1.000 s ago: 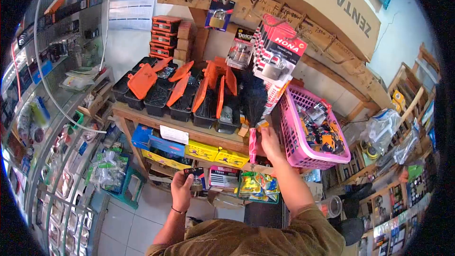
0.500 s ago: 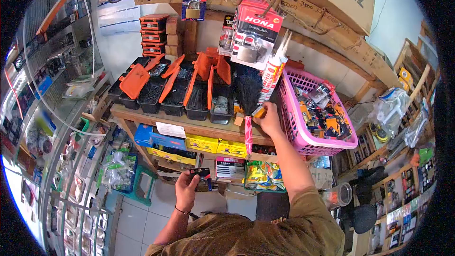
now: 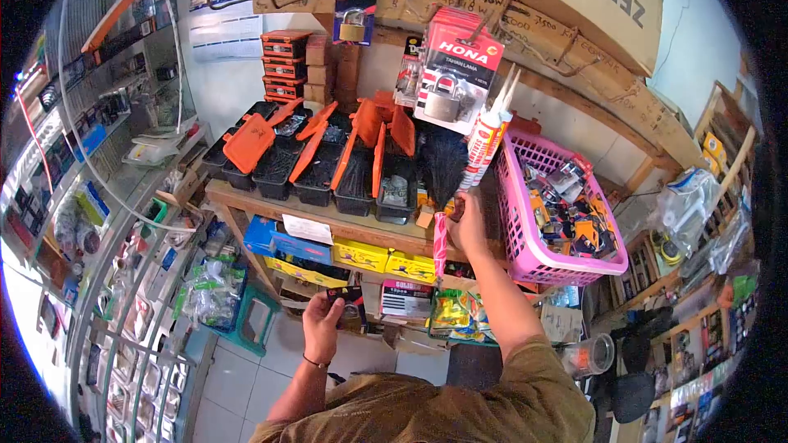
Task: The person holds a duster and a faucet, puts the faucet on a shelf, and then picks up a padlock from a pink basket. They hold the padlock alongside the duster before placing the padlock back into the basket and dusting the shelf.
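My left hand (image 3: 322,321) is closed on a small black packet (image 3: 351,294) with a red and yellow marking, held low in front of the shelf. At the shelf's front edge, my right hand (image 3: 468,226) has its fingers curled beside a brush with a pink handle (image 3: 440,246) and black bristles (image 3: 441,166). What those fingers hold, if anything, is hidden. White sealant tubes (image 3: 487,143) stand just above that hand. A small cardboard box (image 3: 425,216) sits left of the pink handle.
Black bins (image 3: 355,189) with orange lids line the wooden shelf (image 3: 287,208). A pink basket (image 3: 533,258) of small packaged goods stands right. Padlock packs (image 3: 447,86) hang above. Yellow boxes (image 3: 361,256) fill the lower shelf; a glass case (image 3: 123,336) is at left.
My right hand has moved up slightly to the base of the sealant tubes. The small yellow-orange item at its fingertips no longer shows. My left hand still holds the black packet.
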The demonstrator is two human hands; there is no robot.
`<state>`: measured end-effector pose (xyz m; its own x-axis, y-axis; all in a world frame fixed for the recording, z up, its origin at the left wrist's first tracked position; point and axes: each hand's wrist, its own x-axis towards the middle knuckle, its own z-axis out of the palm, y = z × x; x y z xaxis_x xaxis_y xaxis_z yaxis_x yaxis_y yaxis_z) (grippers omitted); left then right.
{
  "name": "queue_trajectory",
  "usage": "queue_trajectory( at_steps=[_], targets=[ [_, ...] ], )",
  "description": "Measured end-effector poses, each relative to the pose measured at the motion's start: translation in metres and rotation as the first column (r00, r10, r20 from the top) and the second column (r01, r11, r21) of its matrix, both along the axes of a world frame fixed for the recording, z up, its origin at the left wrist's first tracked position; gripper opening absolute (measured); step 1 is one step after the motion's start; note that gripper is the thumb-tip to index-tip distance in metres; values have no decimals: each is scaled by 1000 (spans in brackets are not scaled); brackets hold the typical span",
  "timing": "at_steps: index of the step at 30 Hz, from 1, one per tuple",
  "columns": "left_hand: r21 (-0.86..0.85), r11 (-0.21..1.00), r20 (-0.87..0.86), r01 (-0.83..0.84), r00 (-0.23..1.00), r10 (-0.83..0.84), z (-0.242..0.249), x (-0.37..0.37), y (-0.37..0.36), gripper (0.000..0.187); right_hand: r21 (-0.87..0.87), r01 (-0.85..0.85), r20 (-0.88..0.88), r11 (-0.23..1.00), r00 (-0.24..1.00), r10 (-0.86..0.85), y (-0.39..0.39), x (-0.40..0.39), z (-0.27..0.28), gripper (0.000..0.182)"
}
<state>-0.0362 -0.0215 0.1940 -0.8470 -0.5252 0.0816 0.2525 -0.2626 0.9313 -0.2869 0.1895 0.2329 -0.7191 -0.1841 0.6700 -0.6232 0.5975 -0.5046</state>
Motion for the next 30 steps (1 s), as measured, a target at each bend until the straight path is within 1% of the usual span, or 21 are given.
queue_trajectory(
  at_steps=[2,3,4,6,7,8,10,12,14,15,16,17,18,19,20,22,24,25,26,28,30],
  targets=[
    [141,990,-7,4,1000,-3,16,-3,-1,6,25,9,23,1000,1000,-10,1,-7,-1,50],
    [84,996,-26,-11,1000,13,15,-6,-4,6,46,23,57,999,998,-25,2,-8,0,51],
    [88,996,-38,-14,999,18,16,-8,-7,6,49,19,44,999,999,-21,3,-9,-1,51],
    [70,997,-40,-26,999,29,20,-12,-11,8,86,41,-71,995,997,-35,0,0,8,50],
    [45,998,-58,-45,997,48,20,-15,-13,9,17,10,38,1000,999,-11,-2,7,11,50],
    [49,997,-67,-52,996,55,23,-16,-16,9,20,3,28,1000,1000,-4,-1,12,9,50],
    [7,1000,-89,-13,996,14,36,-17,-23,10,-131,50,-59,990,997,-58,0,20,3,46],
    [34,999,-150,-32,988,37,55,-24,-29,11,-169,114,-90,979,987,-130,-9,58,37,40],
    [-50,999,-229,-14,973,2,74,-35,-40,11,-186,53,-129,981,989,-78,-23,87,74,35],
    [-310,948,-228,-72,974,-1,93,-38,-49,12,-145,-114,-145,983,985,93,-32,104,100,33],
    [-222,975,-229,-9,973,-43,113,-39,-51,13,-101,-277,-155,956,953,260,-42,119,123,31],
    [-121,992,-404,29,912,-76,131,-46,-50,14,-73,-348,-185,935,926,330,-52,132,143,32],
    [-136,990,-414,44,905,-97,153,-48,-51,14,-41,-417,-215,908,891,399,-61,142,162,32],
    [-178,983,-474,52,871,-132,171,-52,-54,15,85,-424,-289,902,856,429,-70,148,180,39],
    [-228,973,-500,40,852,-152,190,-58,-54,17,209,-414,-355,886,812,464,-77,152,196,45],
    [-287,958,-571,17,800,-185,232,-64,-51,19,336,-336,-420,880,783,459,-94,162,227,61],
    [-275,961,-640,30,740,-206,270,-76,-49,18,356,-296,-430,886,790,436,-107,160,250,74],
    [-288,957,-655,20,725,-212,289,-81,-50,18,313,-279,-479,908,779,405,-115,157,261,79],
    [-281,959,-676,-31,716,-174,305,-88,-51,18,306,-242,-518,921,769,374,-120,151,272,79],
    [-205,979,-669,-1,730,-140,331,-105,-56,20,297,-136,-637,945,710,302,-128,137,293,74],
    [-171,984,-705,-43,703,-92,344,-112,-59,23,320,-99,-606,942,744,283,-135,132,306,71]
  ],
)
